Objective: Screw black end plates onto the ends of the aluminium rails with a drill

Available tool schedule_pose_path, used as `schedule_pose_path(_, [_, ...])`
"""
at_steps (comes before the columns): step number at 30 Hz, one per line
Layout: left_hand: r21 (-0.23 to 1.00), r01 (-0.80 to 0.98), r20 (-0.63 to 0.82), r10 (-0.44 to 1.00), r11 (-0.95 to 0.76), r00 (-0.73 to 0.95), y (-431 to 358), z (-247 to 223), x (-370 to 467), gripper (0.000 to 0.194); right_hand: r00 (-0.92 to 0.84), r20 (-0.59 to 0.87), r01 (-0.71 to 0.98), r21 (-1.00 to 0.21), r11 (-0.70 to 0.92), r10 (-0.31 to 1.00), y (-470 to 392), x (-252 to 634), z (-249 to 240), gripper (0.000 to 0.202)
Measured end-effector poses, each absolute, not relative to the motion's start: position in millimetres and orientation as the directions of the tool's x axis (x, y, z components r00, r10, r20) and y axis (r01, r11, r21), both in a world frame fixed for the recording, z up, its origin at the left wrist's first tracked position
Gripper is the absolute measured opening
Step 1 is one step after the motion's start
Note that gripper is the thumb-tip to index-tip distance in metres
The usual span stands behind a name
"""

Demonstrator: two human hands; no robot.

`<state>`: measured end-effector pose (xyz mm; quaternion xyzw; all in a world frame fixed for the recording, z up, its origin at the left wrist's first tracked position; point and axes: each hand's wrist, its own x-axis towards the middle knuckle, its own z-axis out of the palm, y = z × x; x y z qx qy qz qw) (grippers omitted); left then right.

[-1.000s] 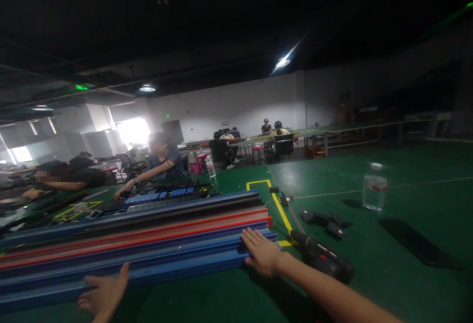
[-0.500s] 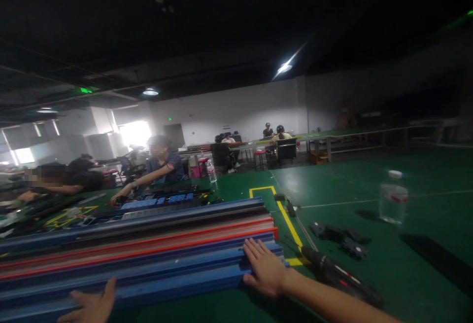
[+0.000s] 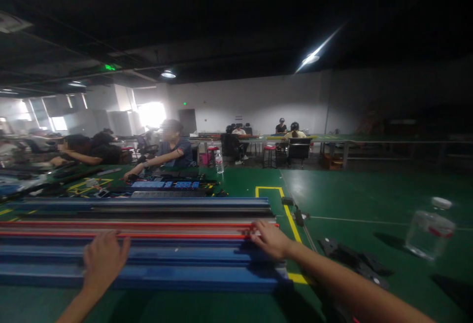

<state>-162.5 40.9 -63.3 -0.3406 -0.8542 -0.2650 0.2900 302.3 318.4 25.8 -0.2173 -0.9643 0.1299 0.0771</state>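
Along the near edge of the green tabletop (image 3: 236, 305), the head view shows me long blue, straight-sided rails (image 3: 199, 277) and a long, red-edged grey rail (image 3: 199, 231) just beyond them, material uncertain. My right hand (image 3: 271, 239) has its fingers curled at the red-edged rail's right end; my left hand (image 3: 105, 254) is over its left stretch, fingertips hidden. I can't tell whether either is gripping or merely resting. As I judge it, the lining-up is largely done: the rails lie roughly parallel, none visibly raised. Any lifting remains undone, and the loose, flat black parts (image 3: 351, 258) lie apart, unattached.
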Motion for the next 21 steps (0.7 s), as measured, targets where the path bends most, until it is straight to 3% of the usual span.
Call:
schedule_pose_path(2, [0.157,0.855,0.533,0.686,0.494,-0.495,70.0,-36.3,-169.8,0.051,-0.844,0.133,0.483,-0.234,0.844,0.519,349.6,284.4,31.3,0.043])
schedule_pose_path(7, [0.047,0.976,0.339,0.916,0.211,-0.214,168.7,1.0,-193.9,0.040,-0.725,0.126,0.650,-0.198,0.734,0.677,411.6,226.4,29.4,0.033])
schedule_pose_path(13, [0.046,0.993,0.126,0.985,0.112,-0.117,259.4,-6.6,-226.3,0.031,-0.644,-0.004,0.745,-0.231,0.626,0.765,439.4,180.8,19.8,0.032])
schedule_pose_path(21, [0.281,0.951,-0.077,0.991,0.129,-0.112,276.9,-37.6,-261.8,0.031,-0.609,-0.160,0.791,-0.185,0.583,0.777,465.7,174.9,12.3,0.032])
